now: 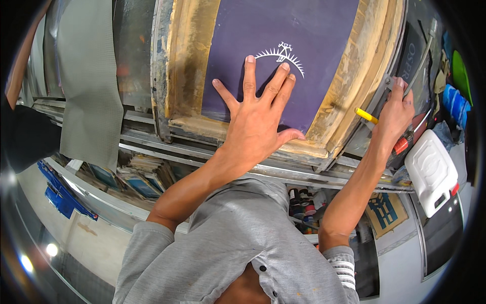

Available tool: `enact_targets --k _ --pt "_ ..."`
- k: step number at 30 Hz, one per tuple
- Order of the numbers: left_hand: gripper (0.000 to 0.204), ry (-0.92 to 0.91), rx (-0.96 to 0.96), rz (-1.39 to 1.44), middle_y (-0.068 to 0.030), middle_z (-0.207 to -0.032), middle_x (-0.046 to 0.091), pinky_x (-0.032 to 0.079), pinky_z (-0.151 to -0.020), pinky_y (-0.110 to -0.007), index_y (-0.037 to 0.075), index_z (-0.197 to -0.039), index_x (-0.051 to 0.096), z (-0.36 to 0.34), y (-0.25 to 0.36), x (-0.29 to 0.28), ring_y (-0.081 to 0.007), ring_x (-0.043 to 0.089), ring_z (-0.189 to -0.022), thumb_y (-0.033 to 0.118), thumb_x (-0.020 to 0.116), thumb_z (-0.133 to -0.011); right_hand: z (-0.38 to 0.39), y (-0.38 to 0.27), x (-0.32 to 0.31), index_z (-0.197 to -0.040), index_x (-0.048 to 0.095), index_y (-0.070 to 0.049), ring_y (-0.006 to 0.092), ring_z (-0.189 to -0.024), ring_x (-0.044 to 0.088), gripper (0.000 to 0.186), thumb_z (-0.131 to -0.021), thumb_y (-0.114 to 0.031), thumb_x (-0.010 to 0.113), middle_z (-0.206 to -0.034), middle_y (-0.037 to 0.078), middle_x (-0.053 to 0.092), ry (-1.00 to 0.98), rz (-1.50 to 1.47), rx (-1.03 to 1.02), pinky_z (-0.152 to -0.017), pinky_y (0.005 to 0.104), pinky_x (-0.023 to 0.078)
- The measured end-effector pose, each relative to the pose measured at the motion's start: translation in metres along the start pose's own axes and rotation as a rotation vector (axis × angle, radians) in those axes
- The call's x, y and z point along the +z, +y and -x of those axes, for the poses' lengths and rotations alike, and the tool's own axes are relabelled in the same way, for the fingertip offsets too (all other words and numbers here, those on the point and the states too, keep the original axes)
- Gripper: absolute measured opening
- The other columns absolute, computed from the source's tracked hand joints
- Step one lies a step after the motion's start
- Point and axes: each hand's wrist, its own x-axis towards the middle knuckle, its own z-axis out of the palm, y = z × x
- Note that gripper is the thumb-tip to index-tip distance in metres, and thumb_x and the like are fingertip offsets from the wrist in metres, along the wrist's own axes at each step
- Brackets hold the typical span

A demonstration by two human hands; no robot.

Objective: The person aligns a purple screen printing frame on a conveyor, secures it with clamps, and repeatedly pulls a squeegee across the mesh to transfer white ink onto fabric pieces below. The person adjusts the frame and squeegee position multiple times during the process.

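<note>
My left hand (255,114) lies with spread fingers on the purple mesh of a wooden-framed printing screen (238,30). Its fingertips reach a white arched design (286,50) with spiky rays, and the hand hides the part below. Beyond the screen's right side, my right hand (397,114) is closed by a small metal fitting (389,83). A thin metal rod (421,58) runs up from its fingers, but what they grip is not clear. A yellow handle (366,115) and a red-and-black handle (402,144) show on either side of that wrist.
A grey textured sheet (88,76) hangs over metal rails at left. Below the rails, several framed screens (142,177) are stacked. Paint containers (304,202) stand underneath on the right. A white plastic jug (432,172) is right of my forearm. Another person's dark sleeve (30,137) shows far left.
</note>
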Motion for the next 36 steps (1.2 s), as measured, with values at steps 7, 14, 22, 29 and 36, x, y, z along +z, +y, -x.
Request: enact_targets --k 7,14,22,29,36 --pt "0.111 0.014 0.018 -0.018 -0.0032 -0.17 0.023 0.009 -0.095 -0.095 0.011 -0.157 0.041 0.001 -0.003 0.004 -0.0531 -0.001 -0.154 0.072 0.073 -0.07 0.0 -0.004 -0.002 -0.107 0.068 0.004 0.0115 -0.081 0.053 0.033 -0.103 -0.028 0.062 -0.088 0.003 0.064 -0.016 0.106 0.04 -0.075 0.0287 0.046" --pt "0.11 0.023 0.036 -0.014 -0.0026 -0.171 0.023 0.006 -0.095 -0.095 0.011 -0.158 0.041 0.002 -0.006 0.006 -0.0527 -0.001 -0.154 0.071 0.071 -0.071 0.0 -0.001 -0.001 -0.108 0.068 0.004 0.0119 -0.08 0.053 0.033 -0.103 -0.028 0.062 -0.088 0.003 0.065 0.002 0.022 0.017 -0.074 0.029 0.045" --pt "0.111 0.003 0.026 -0.011 -0.0016 -0.171 0.022 0.003 -0.096 -0.095 0.013 -0.159 0.038 0.003 -0.006 0.007 -0.0521 -0.005 -0.155 0.072 0.071 -0.071 -0.003 0.003 -0.003 -0.107 0.069 0.004 0.0116 -0.079 0.053 0.032 -0.103 -0.027 0.063 -0.087 0.003 0.064 -0.008 0.059 0.006 -0.073 0.0283 0.045" --pt "0.113 -0.008 0.025 -0.01 -0.0014 -0.171 0.023 0.004 -0.096 -0.095 0.013 -0.159 0.038 0.004 -0.007 0.007 -0.0524 -0.006 -0.155 0.072 0.072 -0.069 -0.002 0.005 -0.002 -0.108 0.069 0.003 0.0104 -0.081 0.054 0.03 -0.103 -0.026 0.063 -0.089 0.003 0.065 -0.009 0.002 0.01 -0.073 0.0272 0.045" --pt "0.116 -0.004 0.033 -0.034 -0.0013 -0.171 0.023 0.009 -0.095 -0.095 0.013 -0.159 0.038 0.004 -0.004 0.003 -0.0528 -0.002 -0.155 0.069 0.076 -0.065 -0.001 0.005 -0.002 -0.108 0.069 0.003 0.0108 -0.079 0.052 0.031 -0.103 -0.027 0.063 -0.087 0.002 0.064 -0.006 0.009 0.019 -0.072 0.0275 0.044"
